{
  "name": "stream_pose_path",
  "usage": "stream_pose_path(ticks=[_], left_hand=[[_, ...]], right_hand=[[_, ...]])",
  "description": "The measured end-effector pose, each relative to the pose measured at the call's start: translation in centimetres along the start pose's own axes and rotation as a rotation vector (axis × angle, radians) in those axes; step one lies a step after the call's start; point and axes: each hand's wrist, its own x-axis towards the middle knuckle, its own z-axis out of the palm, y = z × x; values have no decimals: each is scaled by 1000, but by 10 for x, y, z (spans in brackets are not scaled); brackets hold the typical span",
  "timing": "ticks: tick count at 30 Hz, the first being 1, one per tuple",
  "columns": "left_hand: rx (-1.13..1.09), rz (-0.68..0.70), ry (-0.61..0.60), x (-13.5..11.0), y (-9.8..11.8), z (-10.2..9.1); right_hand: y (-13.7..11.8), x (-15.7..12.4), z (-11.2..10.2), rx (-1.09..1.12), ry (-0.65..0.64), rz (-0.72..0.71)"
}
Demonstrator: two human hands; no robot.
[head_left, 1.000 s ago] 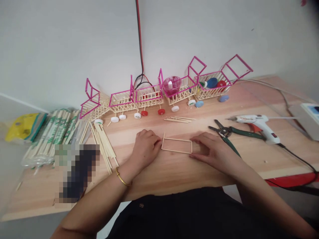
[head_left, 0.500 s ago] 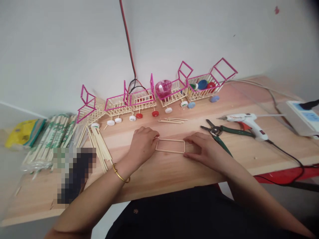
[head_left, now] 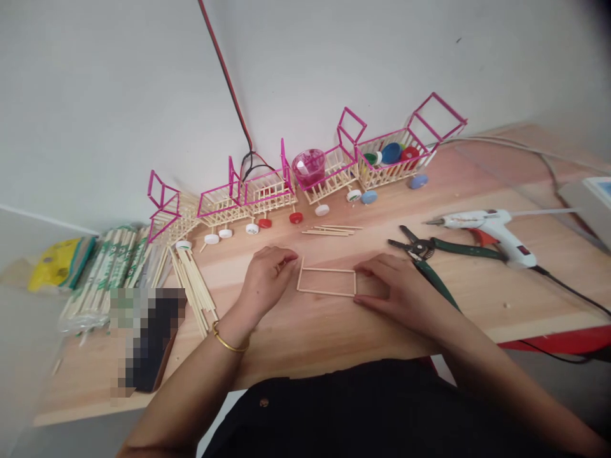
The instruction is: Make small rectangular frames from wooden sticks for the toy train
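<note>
A small rectangle frame of thin wooden sticks (head_left: pixel 327 281) lies flat on the wooden table (head_left: pixel 334 324). My left hand (head_left: pixel 265 280) rests at its left end, fingers curled and pinched near the left stick. My right hand (head_left: pixel 401 289) presses its fingers against the frame's right end, thumb below and fingers above. A short pile of loose sticks (head_left: pixel 331 229) lies just behind the frame.
A row of stick carts with pink rims (head_left: pixel 305 178) and bottle-cap wheels lines the wall. Green-handled pliers (head_left: pixel 429 257) and a white glue gun (head_left: pixel 487 226) lie to the right. Bundles of sticks (head_left: pixel 191 286) and packets (head_left: pixel 109 261) sit at left, near a blurred dark object (head_left: pixel 147 337).
Both hands stay at the ends of the frame. The left fingers have shifted slightly back from the left stick. The view has swung a little.
</note>
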Motion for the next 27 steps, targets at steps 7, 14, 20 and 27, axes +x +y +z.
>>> stream_pose_path(ticks=[7,14,20,27], left_hand=[[-99,133,-159,-4,-2,-12],[-61,128,-236,-4,-7,-10],[-54,113,-233,-3,-10,-10],[-63,110,-240,-3,-8,-11]], right_hand=[[0,1,-5,98,12,-7],[1,5,-3,97,28,-20],[-1,6,-4,92,16,-12],[1,6,-1,57,16,-16]])
